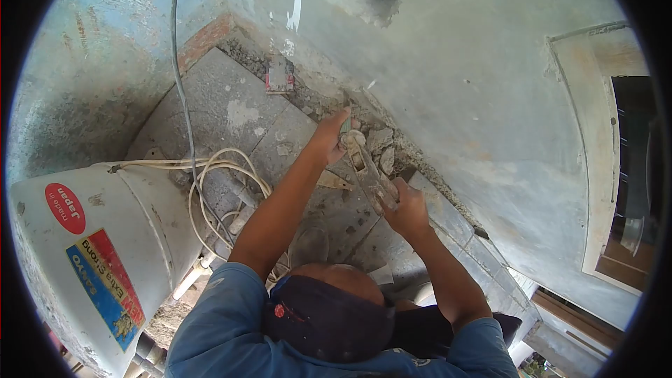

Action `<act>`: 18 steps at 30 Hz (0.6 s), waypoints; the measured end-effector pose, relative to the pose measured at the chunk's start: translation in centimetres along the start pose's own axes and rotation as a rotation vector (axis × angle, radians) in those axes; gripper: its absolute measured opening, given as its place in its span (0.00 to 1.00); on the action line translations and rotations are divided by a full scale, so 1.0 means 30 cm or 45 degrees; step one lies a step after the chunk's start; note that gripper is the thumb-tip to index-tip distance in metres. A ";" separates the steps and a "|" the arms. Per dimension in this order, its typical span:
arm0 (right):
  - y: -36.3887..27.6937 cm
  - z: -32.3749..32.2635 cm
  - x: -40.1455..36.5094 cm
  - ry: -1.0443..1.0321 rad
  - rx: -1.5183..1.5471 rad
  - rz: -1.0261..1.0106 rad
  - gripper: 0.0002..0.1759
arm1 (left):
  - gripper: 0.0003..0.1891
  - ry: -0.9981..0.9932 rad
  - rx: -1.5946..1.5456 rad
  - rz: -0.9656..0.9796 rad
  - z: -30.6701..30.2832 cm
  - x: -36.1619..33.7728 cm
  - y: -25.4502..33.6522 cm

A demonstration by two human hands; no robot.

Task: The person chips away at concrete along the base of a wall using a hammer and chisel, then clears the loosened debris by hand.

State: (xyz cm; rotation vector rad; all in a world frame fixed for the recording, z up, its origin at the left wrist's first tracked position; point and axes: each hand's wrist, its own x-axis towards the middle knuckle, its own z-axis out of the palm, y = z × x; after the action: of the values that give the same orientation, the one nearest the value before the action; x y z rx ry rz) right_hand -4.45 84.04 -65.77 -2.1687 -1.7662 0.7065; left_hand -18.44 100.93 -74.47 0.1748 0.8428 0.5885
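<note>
My left hand [327, 138] is closed around a narrow greenish bar [346, 124], held close to the broken base of the wall. In my right hand [407, 208] is a thick, dusty metal tool with a slot [367, 173], gripped at its lower end. Its rounded end overlaps the bar beside my left hand; I cannot tell its exact kind. Chunks of broken rubble [380, 141] lie just right of the tool's head. A flat tan piece [334, 180] rests on the floor below my left hand.
A white water tank [161, 203] stands at the left, with coiled pale cable [231, 157] beside it. A dark cable [176, 63] hangs down. A small red-and-white pack [279, 77] lies by the wall [476, 98]. A dark cap [329, 318] fills the lower middle.
</note>
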 end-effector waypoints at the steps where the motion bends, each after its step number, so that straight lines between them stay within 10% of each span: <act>1: -0.008 -0.008 -0.001 -0.002 0.002 -0.016 0.16 | 0.15 -0.045 0.092 -0.018 -0.002 -0.006 0.003; 14: 0.013 0.003 0.009 0.183 0.255 -0.445 0.17 | 0.17 -0.021 -0.040 0.104 0.032 0.096 -0.030; 18: 0.069 0.063 0.052 0.110 0.008 0.039 0.13 | 0.18 0.146 -0.100 0.086 0.100 0.094 -0.024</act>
State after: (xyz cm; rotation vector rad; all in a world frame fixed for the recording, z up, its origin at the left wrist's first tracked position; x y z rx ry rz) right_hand -3.45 84.89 -68.71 -2.1924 -1.6890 0.6153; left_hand -14.45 102.14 -74.59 0.0992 0.9254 0.6993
